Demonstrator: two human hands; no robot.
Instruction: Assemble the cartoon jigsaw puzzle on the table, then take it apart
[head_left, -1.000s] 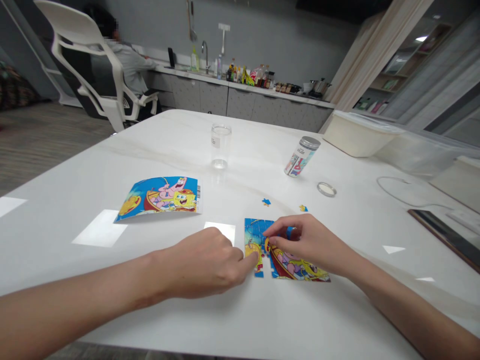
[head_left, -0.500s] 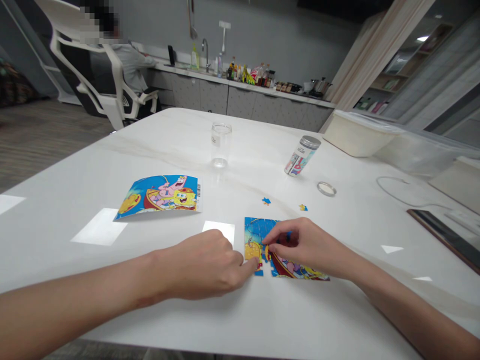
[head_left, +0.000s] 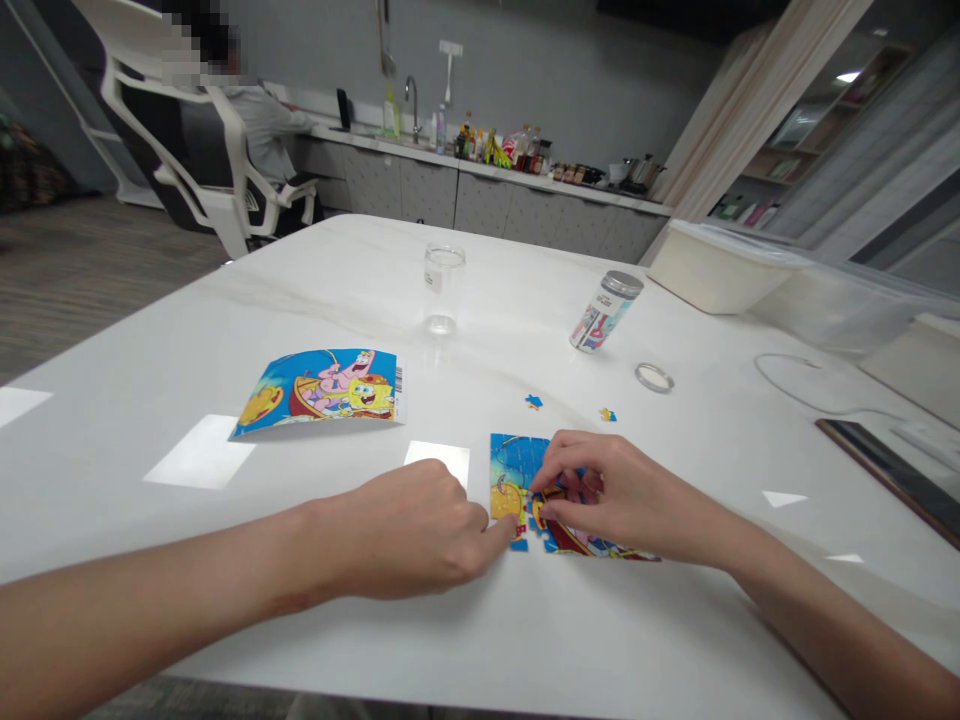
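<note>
A partly joined cartoon jigsaw puzzle (head_left: 517, 470) lies on the white table (head_left: 525, 640) in front of me. My left hand (head_left: 409, 530) is curled, its fingertips pressing the puzzle's left edge. My right hand (head_left: 615, 495) rests on the puzzle's middle, thumb and forefinger pinched on a small puzzle piece (head_left: 537, 498) at a gap. Two loose puzzle pieces (head_left: 533, 402) lie just beyond, the second loose piece (head_left: 607, 414) to the right. The printed reference picture (head_left: 322, 390) lies to the left.
An open clear jar (head_left: 442, 288) stands mid-table, a lidded jar (head_left: 606, 312) leans at the right, and a loose lid (head_left: 654, 377) lies near it. A white tub (head_left: 720, 265), a cable and a dark tablet (head_left: 892, 475) sit far right. A person sits in a white chair (head_left: 187, 140) behind.
My right hand has slid slightly down and left over the puzzle, its pinch lowering onto the gap. My left hand has stayed in place.
</note>
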